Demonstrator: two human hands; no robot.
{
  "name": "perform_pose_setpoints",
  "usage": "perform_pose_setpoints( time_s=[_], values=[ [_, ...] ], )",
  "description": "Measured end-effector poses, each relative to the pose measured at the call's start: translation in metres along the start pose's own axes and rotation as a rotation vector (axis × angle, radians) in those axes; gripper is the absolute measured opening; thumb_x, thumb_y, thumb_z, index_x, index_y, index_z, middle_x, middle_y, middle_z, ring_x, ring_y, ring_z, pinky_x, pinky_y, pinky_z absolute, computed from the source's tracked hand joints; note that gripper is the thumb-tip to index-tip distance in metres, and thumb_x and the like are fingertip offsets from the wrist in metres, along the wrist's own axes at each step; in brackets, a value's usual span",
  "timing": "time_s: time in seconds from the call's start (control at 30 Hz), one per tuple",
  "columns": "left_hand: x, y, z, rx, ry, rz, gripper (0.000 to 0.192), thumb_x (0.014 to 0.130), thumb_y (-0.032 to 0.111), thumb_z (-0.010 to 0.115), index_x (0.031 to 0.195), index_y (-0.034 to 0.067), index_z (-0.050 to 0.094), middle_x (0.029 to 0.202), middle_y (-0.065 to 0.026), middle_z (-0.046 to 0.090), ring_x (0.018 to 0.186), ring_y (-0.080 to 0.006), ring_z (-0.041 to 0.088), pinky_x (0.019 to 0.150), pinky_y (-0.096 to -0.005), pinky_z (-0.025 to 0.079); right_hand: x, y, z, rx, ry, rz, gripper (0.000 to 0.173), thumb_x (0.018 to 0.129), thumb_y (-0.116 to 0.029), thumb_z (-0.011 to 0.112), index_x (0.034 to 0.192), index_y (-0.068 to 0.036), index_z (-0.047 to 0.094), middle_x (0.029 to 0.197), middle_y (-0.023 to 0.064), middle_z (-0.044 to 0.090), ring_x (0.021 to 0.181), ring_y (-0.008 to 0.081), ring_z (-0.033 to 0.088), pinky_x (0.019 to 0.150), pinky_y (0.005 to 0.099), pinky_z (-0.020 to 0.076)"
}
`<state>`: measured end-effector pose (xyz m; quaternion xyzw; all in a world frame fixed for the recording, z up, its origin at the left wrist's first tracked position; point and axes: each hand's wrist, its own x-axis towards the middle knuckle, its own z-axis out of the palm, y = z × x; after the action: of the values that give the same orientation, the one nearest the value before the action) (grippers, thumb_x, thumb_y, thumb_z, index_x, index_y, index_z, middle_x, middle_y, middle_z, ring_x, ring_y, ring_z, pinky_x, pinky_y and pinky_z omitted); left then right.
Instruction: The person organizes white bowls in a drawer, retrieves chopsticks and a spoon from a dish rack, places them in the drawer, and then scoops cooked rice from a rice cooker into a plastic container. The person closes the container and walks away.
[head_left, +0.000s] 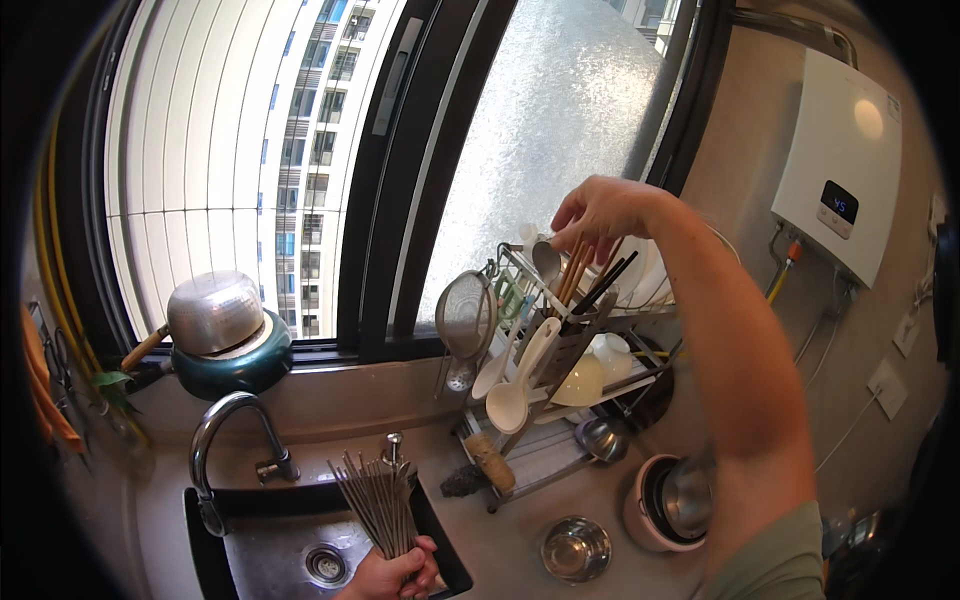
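Note:
In my left hand (405, 570), at the front of the sink, is a thick bundle of metal chopsticks (379, 506), their ends fanning up over the basin. My right hand (600, 214) reaches over the dish rack (517, 457), fingers bent down around the tops of wooden chopsticks (574, 270). Whether it grips any is hidden. Those chopsticks stand in a slotted utensil holder (559, 352) with black chopsticks (611, 281) and a metal spoon (546, 259). A white ladle (514, 401) hangs on the holder's near side, beside a paler spoon (491, 375).
The sink (281, 551) has a curved faucet (206, 435). A mesh strainer (465, 315) hangs on the rack's left. A metal bowl (576, 551) and a pink pot (649, 517) stand on the counter. A saucepan (214, 311) rests upside down on a green pan (232, 367) by the window.

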<state>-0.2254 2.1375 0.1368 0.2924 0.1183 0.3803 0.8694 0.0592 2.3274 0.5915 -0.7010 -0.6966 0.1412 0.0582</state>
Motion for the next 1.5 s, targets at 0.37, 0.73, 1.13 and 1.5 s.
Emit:
perform_pose_setpoints(
  time_s=[0.37,0.73,1.13,1.5],
  values=[
    [-0.038,-0.019,-0.041,0.050,0.215,-0.131,0.024,0.108,0.025,0.058,0.127,0.010,0.056,0.065,-0.0075,0.054,0.039,-0.0123,0.043,0.041,-0.0296,0.043,0.023,0.019,0.024,-0.090,-0.117,0.015,0.041,0.090,-0.034,0.084,0.112,0.000,0.077,0.085,0.0080,0.077,0.071,0.0164,0.072,0.058,0.0288,0.0577],
    [-0.031,-0.018,-0.034,0.046,0.243,-0.122,0.025,0.107,0.026,0.059,0.124,0.008,0.057,0.064,-0.0062,0.054,0.041,-0.0128,0.045,0.045,-0.0295,0.044,0.021,0.017,0.018,-0.125,-0.183,-0.005,0.017,0.091,-0.017,0.080,0.096,-0.001,0.075,0.080,0.0089,0.077,0.065,0.0166,0.073,0.056,0.0273,0.0576],
    [-0.027,-0.034,-0.044,-0.062,0.169,-0.161,0.031,0.112,0.041,0.047,0.111,0.016,0.065,0.061,-0.0052,0.054,0.049,-0.0186,0.049,0.046,-0.0325,0.042,-0.025,0.012,-0.049,0.097,0.363,-0.105,0.016,0.093,-0.008,0.074,0.101,0.005,0.072,0.072,0.0041,0.066,0.056,0.0088,0.057,0.047,0.0248,0.0440],
    [-0.023,-0.048,-0.011,-0.092,0.135,-0.176,0.028,0.112,0.040,0.046,0.109,0.017,0.062,0.068,0.0017,0.044,0.059,-0.0113,0.040,0.058,-0.0288,0.037,-0.285,0.019,-0.069,-0.036,0.730,-0.381,0.032,0.102,-0.017,0.067,0.110,0.014,0.069,0.081,0.0141,0.068,0.061,0.0091,0.057,0.048,0.0224,0.0396]
  ],
)
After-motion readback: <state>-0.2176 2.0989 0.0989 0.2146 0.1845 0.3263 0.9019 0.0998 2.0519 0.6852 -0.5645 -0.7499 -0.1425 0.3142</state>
